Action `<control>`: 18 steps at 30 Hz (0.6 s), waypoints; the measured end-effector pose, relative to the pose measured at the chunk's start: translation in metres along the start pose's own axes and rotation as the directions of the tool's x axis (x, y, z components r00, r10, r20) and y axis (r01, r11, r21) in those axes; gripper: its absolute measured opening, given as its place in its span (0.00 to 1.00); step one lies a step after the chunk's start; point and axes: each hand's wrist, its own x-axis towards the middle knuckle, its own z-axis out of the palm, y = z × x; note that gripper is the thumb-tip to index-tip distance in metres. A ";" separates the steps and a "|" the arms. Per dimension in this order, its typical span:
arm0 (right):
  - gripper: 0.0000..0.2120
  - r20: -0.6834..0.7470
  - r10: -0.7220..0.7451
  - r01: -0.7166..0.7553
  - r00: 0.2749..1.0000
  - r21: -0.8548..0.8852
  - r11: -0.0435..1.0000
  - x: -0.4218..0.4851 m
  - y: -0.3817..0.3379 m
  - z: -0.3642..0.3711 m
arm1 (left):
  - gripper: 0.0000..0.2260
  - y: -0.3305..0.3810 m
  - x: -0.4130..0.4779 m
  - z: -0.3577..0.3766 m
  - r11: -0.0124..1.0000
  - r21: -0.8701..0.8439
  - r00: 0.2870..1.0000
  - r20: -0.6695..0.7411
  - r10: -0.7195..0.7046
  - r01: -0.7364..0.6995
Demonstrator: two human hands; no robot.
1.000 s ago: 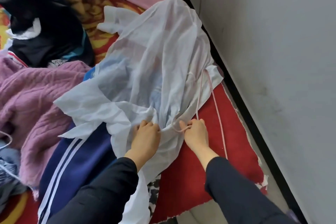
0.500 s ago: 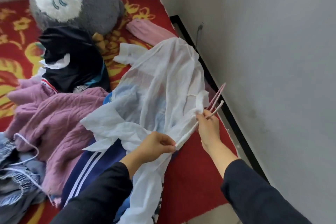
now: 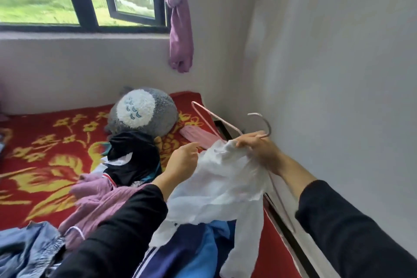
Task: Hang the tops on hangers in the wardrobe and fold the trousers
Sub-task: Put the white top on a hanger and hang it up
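The hanger [image 3: 216, 117] shows its hook, one arm and a stretch of rod below the wrist; its middle is hidden in the right hand [image 3: 259, 149] and behind the top [image 3: 225, 183]. The left hand [image 3: 182, 162] is blurred at the fingertips, so a pinch on the top cannot be told. The navy garment [image 3: 180, 255], cut by the bottom edge, may be trousers or a jacket.

I see the sheer white top [image 3: 225, 178] hanging crumpled in the air, its upper edge bunched against a pink hanger [image 3: 216, 117], one sleeve dangling. Beneath it lie striped navy trousers [image 3: 180, 253], beside a purple sweater [image 3: 106, 198] and a black top [image 3: 133, 160].
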 end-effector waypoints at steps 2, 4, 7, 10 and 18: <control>0.06 0.070 -0.014 0.016 0.997 -0.031 0.999 -0.015 -0.032 0.006 | 0.20 0.015 -0.002 -0.012 0.994 -0.030 0.993 0.052 0.109 -0.108; 0.05 0.145 -0.018 0.031 0.989 -0.087 0.996 -0.029 -0.057 0.011 | 0.20 0.031 -0.008 -0.023 0.978 -0.083 0.975 0.101 0.198 -0.190; 0.06 0.176 -0.035 0.059 0.984 -0.136 0.989 -0.042 -0.081 0.016 | 0.09 0.045 -0.020 -0.032 0.935 -0.179 0.918 0.203 0.340 -0.307; 0.09 0.153 -0.059 0.084 0.987 -0.161 0.983 -0.050 -0.091 0.018 | 0.06 0.051 -0.031 -0.040 0.931 -0.240 0.892 0.298 0.340 -0.275; 0.03 -0.144 -0.158 0.129 0.977 -0.193 0.973 -0.044 -0.100 0.008 | 0.05 0.058 -0.044 -0.072 0.925 -0.355 0.959 0.186 0.216 -0.140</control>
